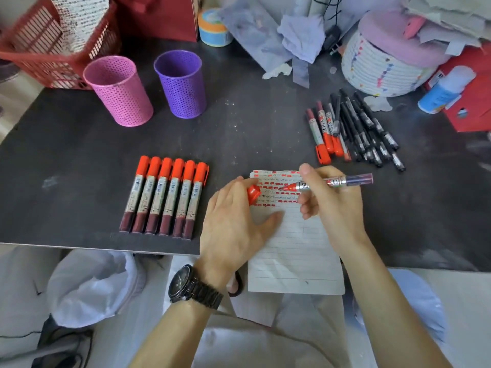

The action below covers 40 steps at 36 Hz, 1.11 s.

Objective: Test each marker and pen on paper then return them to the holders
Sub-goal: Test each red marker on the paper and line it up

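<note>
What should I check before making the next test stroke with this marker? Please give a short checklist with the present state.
1. Cap off the marker: ok, the left hand holds it.
2. Grip on marker: ok, the right hand holds its barrel.
3. Tip over the paper: ok.
4. Paper steadied: ok, the left thumb rests on it.
5. Free lines left: ok, the lower part is blank.
6. Tip touching the paper: cannot tell.
</note>
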Available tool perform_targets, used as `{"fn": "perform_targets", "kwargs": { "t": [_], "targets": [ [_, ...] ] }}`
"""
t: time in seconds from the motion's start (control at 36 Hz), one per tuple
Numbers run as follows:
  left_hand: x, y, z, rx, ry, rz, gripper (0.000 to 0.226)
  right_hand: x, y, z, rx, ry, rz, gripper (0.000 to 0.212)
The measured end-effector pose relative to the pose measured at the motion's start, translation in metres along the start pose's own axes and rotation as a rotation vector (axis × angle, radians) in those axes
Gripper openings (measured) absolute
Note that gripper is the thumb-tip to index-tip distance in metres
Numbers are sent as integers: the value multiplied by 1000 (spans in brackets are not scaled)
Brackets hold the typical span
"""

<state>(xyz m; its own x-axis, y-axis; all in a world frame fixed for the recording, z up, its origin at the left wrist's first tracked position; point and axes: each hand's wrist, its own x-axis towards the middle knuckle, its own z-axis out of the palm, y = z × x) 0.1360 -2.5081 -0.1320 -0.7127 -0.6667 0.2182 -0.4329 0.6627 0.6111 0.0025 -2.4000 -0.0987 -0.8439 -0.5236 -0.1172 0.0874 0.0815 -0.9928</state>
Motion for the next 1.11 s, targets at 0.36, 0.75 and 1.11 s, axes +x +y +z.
{"fn": "perform_targets", "kwargs": {
  "t": [0.36,0.75,1.11],
  "targets": [
    [1,1,1,6,12,-3,64,0,24,6,-247,161,-125,30],
    [0,0,1,27,5,8,54,-1,22,11,-273,167,-136,31],
    [1,-1,1,20,-5,5,56,-1,22,12,-333,166,-134,23]
  ]
}}
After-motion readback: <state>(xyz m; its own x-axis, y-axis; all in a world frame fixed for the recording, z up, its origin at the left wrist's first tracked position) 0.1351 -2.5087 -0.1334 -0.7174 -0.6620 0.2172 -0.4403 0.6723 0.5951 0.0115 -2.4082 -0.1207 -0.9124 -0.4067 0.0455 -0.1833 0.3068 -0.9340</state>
